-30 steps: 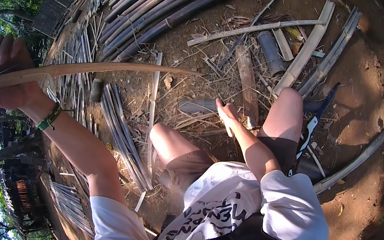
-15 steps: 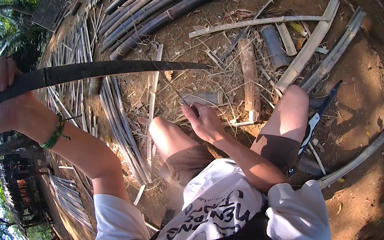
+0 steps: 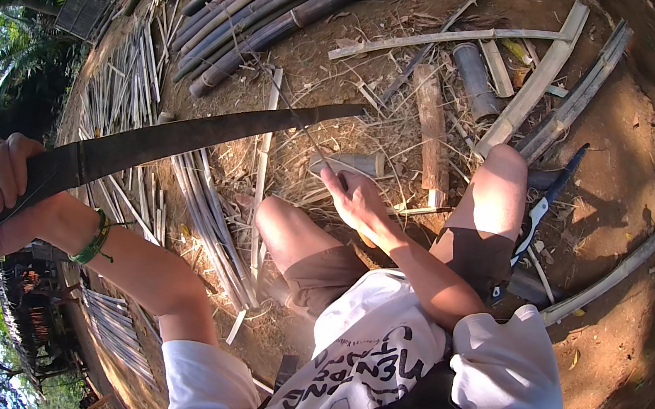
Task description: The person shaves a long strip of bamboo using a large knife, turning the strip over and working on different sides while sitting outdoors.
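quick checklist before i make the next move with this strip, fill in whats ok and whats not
1. Dark strip held: ok, the left hand has its fingers around the wider end.
2. Thin tool held: ok, it is in the right hand.
3. Left hand away from the thin tool: ok, they are well apart.
4. Thin tool touching the strip: cannot tell, they only cross in this view.
5. Ground ahead uncluttered: not ok, a short log and a bamboo tube lie there.
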{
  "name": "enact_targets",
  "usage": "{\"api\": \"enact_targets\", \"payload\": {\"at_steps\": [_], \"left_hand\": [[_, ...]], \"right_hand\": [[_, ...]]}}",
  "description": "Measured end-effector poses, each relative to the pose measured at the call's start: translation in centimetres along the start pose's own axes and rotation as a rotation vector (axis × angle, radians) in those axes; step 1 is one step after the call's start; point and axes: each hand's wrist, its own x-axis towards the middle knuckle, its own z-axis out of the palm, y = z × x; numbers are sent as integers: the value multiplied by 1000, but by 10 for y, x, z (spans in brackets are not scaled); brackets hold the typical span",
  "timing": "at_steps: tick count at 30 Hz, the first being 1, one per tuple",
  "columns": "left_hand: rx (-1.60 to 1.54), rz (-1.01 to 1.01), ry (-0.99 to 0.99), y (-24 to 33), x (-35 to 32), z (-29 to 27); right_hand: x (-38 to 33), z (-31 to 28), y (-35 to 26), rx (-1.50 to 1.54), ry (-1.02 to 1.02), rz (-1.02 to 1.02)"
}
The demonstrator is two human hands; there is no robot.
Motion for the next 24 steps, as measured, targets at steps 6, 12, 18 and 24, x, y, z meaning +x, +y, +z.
{"api": "enact_targets", "payload": {"at_steps": [6, 12, 18, 24], "left_hand": [[-383, 53, -370, -34, 5, 49], [-473, 42, -571, -61, 10, 107], [-432, 52, -587, -68, 10, 117], [-416, 80, -530, -68, 17, 121]], "right_hand": [[-36, -7, -108, 50, -146, -342], [-67, -18, -143, 181, -192, -475], [-69, -30, -120, 178, -152, -274], [-78, -29, -147, 116, -116, -469]]}}
